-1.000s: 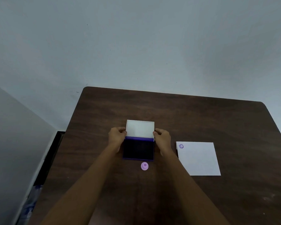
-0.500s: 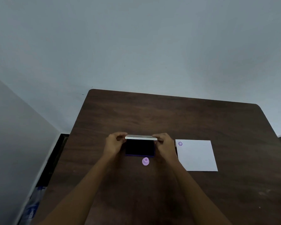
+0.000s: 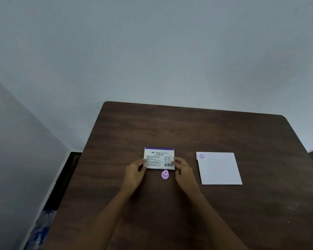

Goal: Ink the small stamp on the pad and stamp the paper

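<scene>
Lid folded down since before, Faber-Castell stamp pad (image 3: 159,158) now closed | left hand (image 3: 136,170) and right hand (image 3: 183,169) fingers pinch its sides | small stamp (image 3: 165,175) untouched, near pad | paper (image 3: 220,169) right, already printed | next: likely release pad.

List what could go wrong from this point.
1. The small stamp stands close in front of the closed stamp pad, between the left hand and right hand; a withdrawing hand might topple it.
2. The purple print on the paper may smear if touched.
</scene>
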`<state>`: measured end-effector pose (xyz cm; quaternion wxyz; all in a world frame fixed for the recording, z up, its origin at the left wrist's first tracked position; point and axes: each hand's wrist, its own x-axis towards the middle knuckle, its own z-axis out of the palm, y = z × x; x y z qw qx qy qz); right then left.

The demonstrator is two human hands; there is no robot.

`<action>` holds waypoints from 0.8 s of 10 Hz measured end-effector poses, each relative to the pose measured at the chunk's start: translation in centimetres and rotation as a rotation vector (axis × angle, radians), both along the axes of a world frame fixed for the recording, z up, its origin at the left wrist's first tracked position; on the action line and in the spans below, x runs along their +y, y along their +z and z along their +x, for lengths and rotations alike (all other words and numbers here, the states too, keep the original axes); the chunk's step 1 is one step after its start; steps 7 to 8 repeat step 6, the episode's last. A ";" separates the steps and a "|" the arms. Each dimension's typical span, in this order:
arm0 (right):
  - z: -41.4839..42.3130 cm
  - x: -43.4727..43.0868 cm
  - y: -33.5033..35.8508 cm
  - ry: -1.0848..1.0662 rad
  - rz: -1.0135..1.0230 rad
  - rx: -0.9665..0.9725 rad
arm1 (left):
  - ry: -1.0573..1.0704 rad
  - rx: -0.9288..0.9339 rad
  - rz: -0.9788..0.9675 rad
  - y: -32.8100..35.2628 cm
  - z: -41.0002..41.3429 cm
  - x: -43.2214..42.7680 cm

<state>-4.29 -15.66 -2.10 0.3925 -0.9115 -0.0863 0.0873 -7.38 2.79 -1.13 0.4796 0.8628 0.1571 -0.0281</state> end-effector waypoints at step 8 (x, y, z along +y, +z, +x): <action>2.8 2.4 7.2 -0.109 -0.539 -0.527 | -0.139 -0.378 0.710 7.3 4.9 -5.0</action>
